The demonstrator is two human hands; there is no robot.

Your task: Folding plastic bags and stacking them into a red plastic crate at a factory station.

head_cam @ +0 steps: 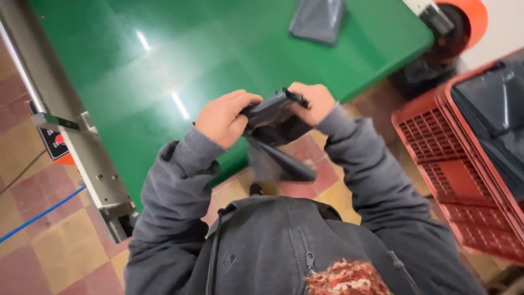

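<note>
Left hand (222, 118) and right hand (313, 102), both grips pinching dark plastic bag (273, 117), centre frame, above green counter (164, 71).

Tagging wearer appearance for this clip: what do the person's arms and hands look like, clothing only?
Both arms are in long dark grey fleece-like sleeves with ribbed cuffs ending at the wrists. The left hand and right hand are bare: no gloves, and no rings or watch show. The sleeves belong to a dark grey zip-front hooded jacket with a drawcord.

A grey plastic bag (317, 21) is seen lying flat on the green conveyor belt (180, 60), approx. at its far end.
</note>
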